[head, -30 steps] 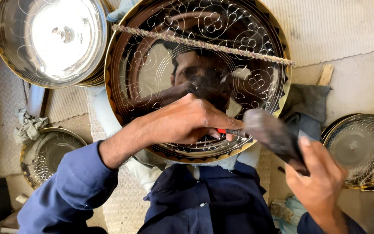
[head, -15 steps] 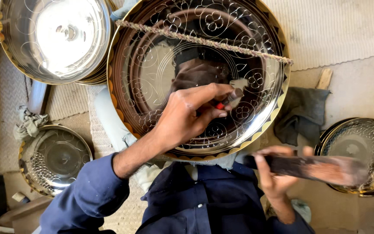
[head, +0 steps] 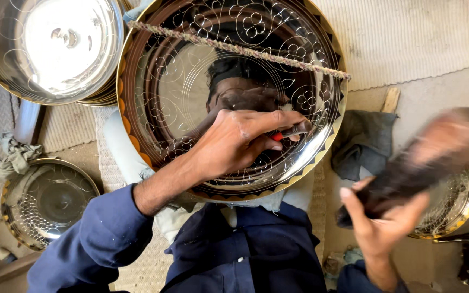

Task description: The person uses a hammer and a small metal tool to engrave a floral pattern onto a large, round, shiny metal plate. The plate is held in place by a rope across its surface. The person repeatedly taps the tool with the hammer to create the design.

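Observation:
A large round engraved metal plate point(head: 191, 65) with a golden scalloped rim leans in front of me, and a twisted cord point(head: 234, 48) runs across its upper part. My left hand point(head: 234, 144) rests on the plate's lower middle. It pinches a small dark punch with a red part point(head: 291, 132), whose tip touches the plate. My right hand point(head: 381, 225) is off to the lower right, away from the plate. It grips a dark wooden mallet point(head: 424, 163), which is blurred by motion and angled up to the right.
A stack of shiny plates point(head: 50, 43) lies at the top left. One smaller engraved plate point(head: 44, 201) sits at the lower left and another point(head: 454, 209) at the right. A grey cloth point(head: 362, 144), a rag point(head: 14, 157) and a wood scrap point(head: 391, 99) lie on the woven mat.
The mallet was beside the punch a second ago, then dropped low to the right, and is now raised at the right. My left hand slid a little right along the plate.

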